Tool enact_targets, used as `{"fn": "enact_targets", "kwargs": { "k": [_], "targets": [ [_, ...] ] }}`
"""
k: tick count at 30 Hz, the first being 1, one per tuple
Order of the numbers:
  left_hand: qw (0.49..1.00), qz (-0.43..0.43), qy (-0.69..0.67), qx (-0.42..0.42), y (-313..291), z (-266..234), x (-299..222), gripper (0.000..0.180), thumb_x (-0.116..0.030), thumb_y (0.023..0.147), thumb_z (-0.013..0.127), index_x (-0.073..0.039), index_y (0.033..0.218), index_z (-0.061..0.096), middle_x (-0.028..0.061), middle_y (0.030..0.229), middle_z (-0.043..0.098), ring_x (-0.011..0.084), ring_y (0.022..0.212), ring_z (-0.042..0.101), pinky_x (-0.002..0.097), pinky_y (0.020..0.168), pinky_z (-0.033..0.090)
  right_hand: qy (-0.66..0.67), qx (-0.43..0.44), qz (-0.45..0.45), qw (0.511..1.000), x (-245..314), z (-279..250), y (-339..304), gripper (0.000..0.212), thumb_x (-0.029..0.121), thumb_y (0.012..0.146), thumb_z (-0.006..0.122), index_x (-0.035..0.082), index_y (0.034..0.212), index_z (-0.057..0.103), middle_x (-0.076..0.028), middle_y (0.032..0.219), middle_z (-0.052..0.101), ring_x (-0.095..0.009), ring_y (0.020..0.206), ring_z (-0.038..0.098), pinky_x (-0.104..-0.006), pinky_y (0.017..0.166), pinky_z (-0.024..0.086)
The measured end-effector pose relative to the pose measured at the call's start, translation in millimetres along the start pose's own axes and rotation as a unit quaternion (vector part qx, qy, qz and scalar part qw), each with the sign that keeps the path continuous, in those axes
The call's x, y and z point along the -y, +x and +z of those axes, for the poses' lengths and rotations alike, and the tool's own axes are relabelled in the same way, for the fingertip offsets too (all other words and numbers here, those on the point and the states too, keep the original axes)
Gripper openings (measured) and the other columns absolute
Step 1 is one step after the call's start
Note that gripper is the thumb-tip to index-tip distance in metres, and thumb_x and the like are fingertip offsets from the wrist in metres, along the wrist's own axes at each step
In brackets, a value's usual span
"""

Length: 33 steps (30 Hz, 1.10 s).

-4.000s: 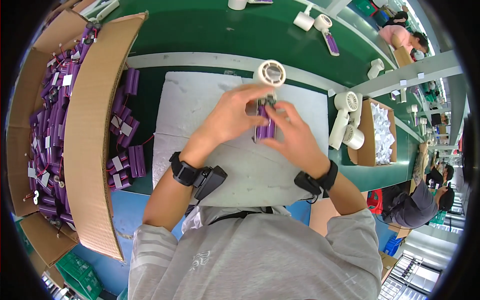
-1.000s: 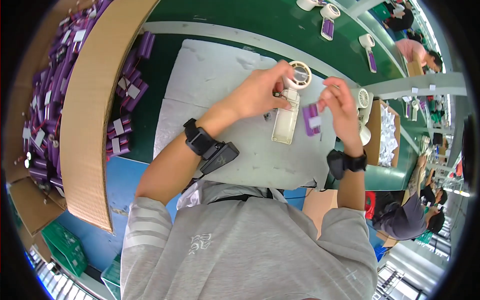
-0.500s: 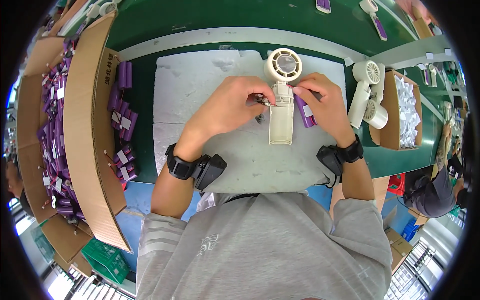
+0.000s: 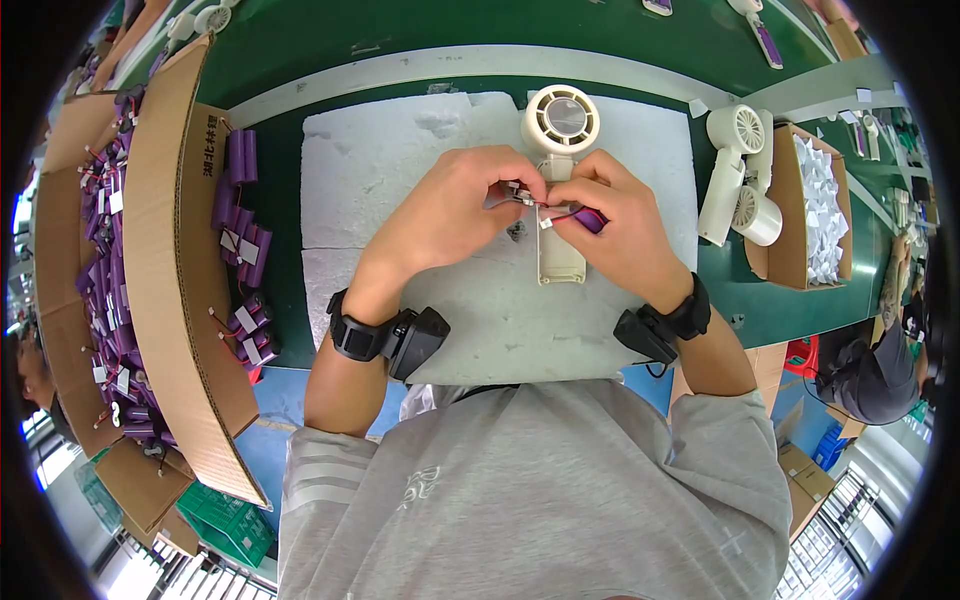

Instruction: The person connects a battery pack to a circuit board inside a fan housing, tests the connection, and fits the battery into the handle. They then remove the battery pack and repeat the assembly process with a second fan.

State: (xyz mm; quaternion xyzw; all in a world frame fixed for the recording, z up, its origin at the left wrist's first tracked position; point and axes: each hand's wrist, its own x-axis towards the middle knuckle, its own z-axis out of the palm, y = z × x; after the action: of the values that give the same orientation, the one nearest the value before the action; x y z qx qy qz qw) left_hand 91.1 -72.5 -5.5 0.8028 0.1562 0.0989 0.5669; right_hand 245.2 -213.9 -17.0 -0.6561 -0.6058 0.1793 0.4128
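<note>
An opened handheld fan (image 4: 561,262) with a round cream head lies on a white foam pad (image 4: 420,130), its hollow handle toward me. My left hand (image 4: 445,210) is closed on a small shiny metal tool (image 4: 522,194) whose exact kind I cannot make out, at the handle's upper left. Opposite it, my right hand (image 4: 625,230) pinches thin battery wires with a small white connector (image 4: 545,223) over the handle. A purple battery pack (image 4: 592,220) shows beneath the right fingers, mostly hidden by them. The fingertips of both hands nearly meet.
At left, a cardboard box (image 4: 165,250) holds many purple battery packs, with several more packs (image 4: 242,245) beside it. Assembled cream fans (image 4: 728,180) and a box of white pieces (image 4: 822,225) stand at right. A person in dark clothing (image 4: 875,375) sits far right.
My right hand has moved left over the handle, bringing the wires and white connector to the left fingertips. The battery pack beside the handle is now largely covered.
</note>
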Motion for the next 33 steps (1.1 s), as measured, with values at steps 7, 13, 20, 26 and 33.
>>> {"fn": "enact_targets", "kwargs": {
  "k": [7,13,20,26,33],
  "targets": [
    [1.0,-0.013,-0.009,-0.011,-4.6,-4.3,1.9,0.02,0.005,0.076,0.063,-0.005,0.093,0.067,0.0077,0.081,0.064,0.0205,0.072,0.057,0.0317,0.069,0.048,-0.048,0.021,-0.013,0.999,0.5,0.3,-0.8,0.012,0.006,0.074,0.077,0.005,0.084,0.071,-0.005,0.084,0.054,-0.019,0.071,0.059,-0.0305,0.064,0.049],
    [0.996,-0.051,0.064,0.02,-2.3,-7.4,-3.3,0.018,0.01,0.079,0.062,-0.001,0.094,0.066,0.0042,0.094,0.061,0.0141,0.086,0.059,0.0258,0.077,0.049,-0.068,0.032,-0.008,0.997,1.0,-1.1,-2.7,0.014,0.008,0.074,0.077,0.005,0.085,0.07,-0.005,0.084,0.053,-0.019,0.071,0.059,-0.031,0.063,0.05],
    [0.997,0.06,-0.048,0.011,-3.8,0.3,2.4,0.011,0.0,0.076,0.067,-0.003,0.087,0.067,0.0072,0.086,0.061,0.0186,0.075,0.059,0.032,0.062,0.048,-0.008,0.03,-0.014,0.999,0.2,-5.6,-2.5,0.013,0.004,0.08,0.07,0.004,0.092,0.067,-0.007,0.087,0.054,-0.021,0.072,0.06,-0.0319,0.063,0.05],
    [0.996,0.037,-0.053,0.055,-2.9,-0.7,-7.0,0.008,-0.002,0.087,0.068,0.001,0.09,0.062,0.0066,0.094,0.056,0.0159,0.087,0.059,0.0284,0.073,0.052,-0.048,0.0,-0.017,0.999,-1.3,-3.2,-1.4,0.014,0.0,0.084,0.063,0.002,0.097,0.065,-0.008,0.09,0.056,-0.023,0.073,0.062,-0.033,0.063,0.051],
    [0.999,0.039,-0.038,0.005,0.2,3.1,3.5,0.024,-0.02,0.093,0.065,0.002,0.083,0.062,0.0075,0.079,0.056,0.0161,0.068,0.055,0.0292,0.06,0.045,-0.049,-0.051,-0.046,0.996,5.8,0.9,1.2,0.014,0.002,0.082,0.067,0.004,0.096,0.066,-0.009,0.093,0.058,-0.022,0.072,0.062,-0.0328,0.062,0.051]
  ]
}}
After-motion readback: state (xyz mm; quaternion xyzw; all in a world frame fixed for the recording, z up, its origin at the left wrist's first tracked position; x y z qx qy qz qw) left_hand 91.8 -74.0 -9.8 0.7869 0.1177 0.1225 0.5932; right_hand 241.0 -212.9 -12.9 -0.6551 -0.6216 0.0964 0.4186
